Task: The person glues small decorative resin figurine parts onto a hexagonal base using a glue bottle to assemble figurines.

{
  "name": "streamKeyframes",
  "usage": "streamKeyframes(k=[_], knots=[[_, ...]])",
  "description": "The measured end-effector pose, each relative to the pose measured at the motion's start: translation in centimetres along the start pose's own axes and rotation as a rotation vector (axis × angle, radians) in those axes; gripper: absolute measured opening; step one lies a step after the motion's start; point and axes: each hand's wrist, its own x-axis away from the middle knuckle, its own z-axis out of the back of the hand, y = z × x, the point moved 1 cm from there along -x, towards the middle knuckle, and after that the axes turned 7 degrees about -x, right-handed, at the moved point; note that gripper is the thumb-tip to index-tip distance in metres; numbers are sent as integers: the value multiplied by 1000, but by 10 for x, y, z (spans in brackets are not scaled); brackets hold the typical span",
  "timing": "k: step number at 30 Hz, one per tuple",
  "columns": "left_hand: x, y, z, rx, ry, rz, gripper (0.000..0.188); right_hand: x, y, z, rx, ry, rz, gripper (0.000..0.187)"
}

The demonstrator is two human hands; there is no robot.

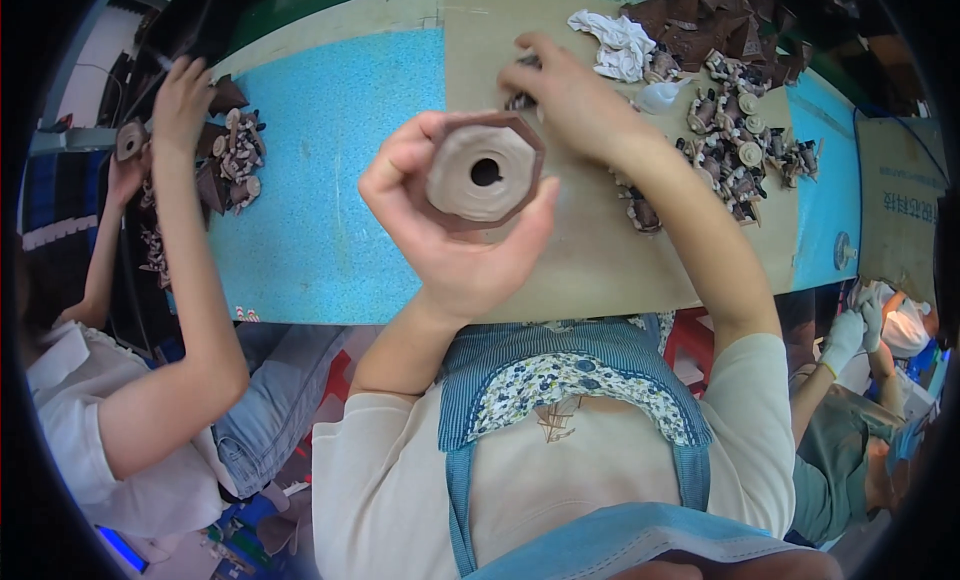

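My left hand (462, 268) is wrapped round a brown, many-sided base piece (458, 192) and holds it up above the near part of the table. Its pale, recessed side with a dark round hole in the middle faces up at me. Farther off and to the right, my right hand (560, 88) is closed over the brown mat. A small dark thing (524, 78) shows between its fingers, too covered to make out.
Several small figurines (722, 145) lie heaped on the right. Behind them are dark brown pyramid-shaped pieces (690, 15) and a crumpled white cloth (612, 46). On the left, a co-worker's hand (182, 105) is near more figurines (238, 150). Another person's gloved hand (843, 338) shows at far right.
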Motion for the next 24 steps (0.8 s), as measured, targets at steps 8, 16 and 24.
streamKeyframes(k=[8,16,24], knots=[[0,-5,14,396,-269,706,64,106,-34,26,-251,309,414,28],[14,20,-18,336,-470,595,48,151,-34,25,-565,443,371,34],[28,25,-30,368,-522,599,54,177,-43,7,-1214,545,-28,47]])
